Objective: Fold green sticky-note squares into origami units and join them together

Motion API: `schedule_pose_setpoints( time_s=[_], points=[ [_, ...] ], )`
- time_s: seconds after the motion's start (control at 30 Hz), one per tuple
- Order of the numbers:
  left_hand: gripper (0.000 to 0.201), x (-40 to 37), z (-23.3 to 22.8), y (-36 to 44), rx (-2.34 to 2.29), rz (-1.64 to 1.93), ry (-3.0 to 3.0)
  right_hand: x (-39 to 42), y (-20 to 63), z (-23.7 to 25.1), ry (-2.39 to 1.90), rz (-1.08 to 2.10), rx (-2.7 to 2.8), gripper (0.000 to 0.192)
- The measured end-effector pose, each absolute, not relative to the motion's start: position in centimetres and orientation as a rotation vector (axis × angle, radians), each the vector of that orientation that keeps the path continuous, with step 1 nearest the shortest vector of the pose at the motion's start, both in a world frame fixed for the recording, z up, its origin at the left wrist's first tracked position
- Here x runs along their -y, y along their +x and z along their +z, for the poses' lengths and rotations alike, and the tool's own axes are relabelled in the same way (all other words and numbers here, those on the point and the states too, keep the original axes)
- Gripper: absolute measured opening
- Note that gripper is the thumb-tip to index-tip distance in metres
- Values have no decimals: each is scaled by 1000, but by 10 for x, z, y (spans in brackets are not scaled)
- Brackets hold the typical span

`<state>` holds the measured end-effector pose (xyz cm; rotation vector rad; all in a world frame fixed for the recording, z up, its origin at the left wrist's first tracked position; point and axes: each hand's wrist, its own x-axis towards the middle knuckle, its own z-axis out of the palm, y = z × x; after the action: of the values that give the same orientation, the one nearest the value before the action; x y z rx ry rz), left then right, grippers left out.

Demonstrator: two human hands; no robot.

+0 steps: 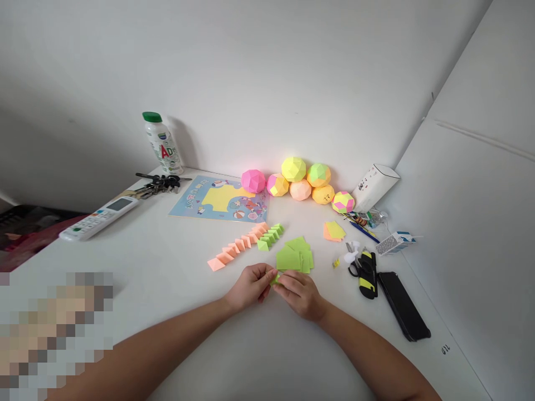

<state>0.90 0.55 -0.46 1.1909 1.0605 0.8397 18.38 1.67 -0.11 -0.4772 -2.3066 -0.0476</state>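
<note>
Between my left hand (252, 285) and my right hand (303, 295) is a small piece of green paper (275, 279), pinched by the fingers of both. Most of that paper is covered by my fingertips. Just beyond my hands lie several loose green paper squares (289, 258), overlapping one another. A row of folded green paper pieces (270, 238) stands a little farther back. Beside it, a longer row of folded orange paper pieces (238, 247) runs diagonally toward the left.
Faceted paper balls (293, 169) sit along the wall. A puzzle-print sheet (188, 203), keys (161, 184), remote (100, 218) and bottle (164, 146) are at left. Scissors (354, 269), a yellow-black cutter (368, 275), black phone (403, 305), small box (395, 243) and orange-yellow paper squares (334, 230) lie right.
</note>
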Motion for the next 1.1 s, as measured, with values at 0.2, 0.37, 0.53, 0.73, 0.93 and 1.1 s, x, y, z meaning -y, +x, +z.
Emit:
schedule_pose_setpoints(
  time_s=[0.2,0.37,0.53,0.73,0.93,1.1],
  points=[
    [39,-4,-1,10,-1116,839,1229,-16,187,0,-483,-162,2377,14],
    [40,1,2,14,-1186,866,1313,-16,187,2,-534,-133,2428,16],
    [39,3,3,16,-1213,921,1368,-16,187,3,-563,-77,2460,20],
    [35,-1,-1,14,-1106,904,1274,-15,188,0,-589,-65,2432,21],
    [32,-3,-5,11,-1084,888,1308,-18,188,-4,-597,-45,2425,24],
    [29,-2,-4,11,-1115,883,1416,-19,187,-9,-660,107,2352,24]
  ],
)
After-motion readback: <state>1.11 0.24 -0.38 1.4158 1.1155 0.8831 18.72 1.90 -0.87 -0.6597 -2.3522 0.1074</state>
